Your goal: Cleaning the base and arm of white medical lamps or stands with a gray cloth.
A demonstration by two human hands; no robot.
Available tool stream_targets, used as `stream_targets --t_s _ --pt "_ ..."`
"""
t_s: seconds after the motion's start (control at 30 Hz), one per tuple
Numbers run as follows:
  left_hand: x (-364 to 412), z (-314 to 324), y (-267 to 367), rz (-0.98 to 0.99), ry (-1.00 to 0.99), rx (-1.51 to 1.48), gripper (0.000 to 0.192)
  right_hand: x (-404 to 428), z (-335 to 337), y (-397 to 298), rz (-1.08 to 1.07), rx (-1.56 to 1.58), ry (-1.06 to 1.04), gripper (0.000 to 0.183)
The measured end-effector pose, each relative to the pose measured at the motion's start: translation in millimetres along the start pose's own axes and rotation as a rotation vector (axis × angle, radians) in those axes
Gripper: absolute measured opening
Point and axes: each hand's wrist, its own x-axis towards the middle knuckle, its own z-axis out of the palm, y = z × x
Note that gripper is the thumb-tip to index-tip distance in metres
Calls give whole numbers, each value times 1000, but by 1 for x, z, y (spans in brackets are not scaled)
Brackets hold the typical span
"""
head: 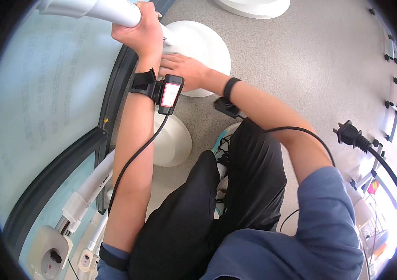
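Note:
My left hand (140, 33) is closed around a white pole (107, 12) at the upper left, just where its thicker part ends. From there the pole runs down to a round white base (198, 45) on the floor. My right hand (182, 70) reaches in from the right, low by the base; its fingertips lie partly behind my left wrist, so whether they touch the base or pole is unclear. Each wrist wears a black strap; the left one carries a small black device (171, 94) with a cable.
Another white base (172, 140) stands beside my left forearm, and one more (258, 5) at the top. A dark-framed glass panel (44, 80) borders the left. A white pole with a control head (53, 257) leans lower left. A black plug (350, 134) and wheeled stand legs (396, 108) show right.

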Motion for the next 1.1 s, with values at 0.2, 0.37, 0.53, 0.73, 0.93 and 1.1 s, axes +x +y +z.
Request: stream_targets --t_s 0.2,0.37,0.53,0.73,0.93,1.1 --pt "-2 4 0 -6 29 -18 12 -51 -47 25 222 -69 140 53" --pt "2 5 -1 19 36 -21 11 -31 -49 50 369 -208 194 53" --pt "-1 6 -2 21 33 -22 10 20 -47 92 445 -32 98 66" --pt "0 6 1 6 4 1 14 61 -49 114 377 171 -155 59" --pt "-1 4 2 21 -20 72 15 66 -46 122 250 234 -176 58" --pt "4 0 -2 101 -85 59 16 53 -40 116 278 299 -30 61"
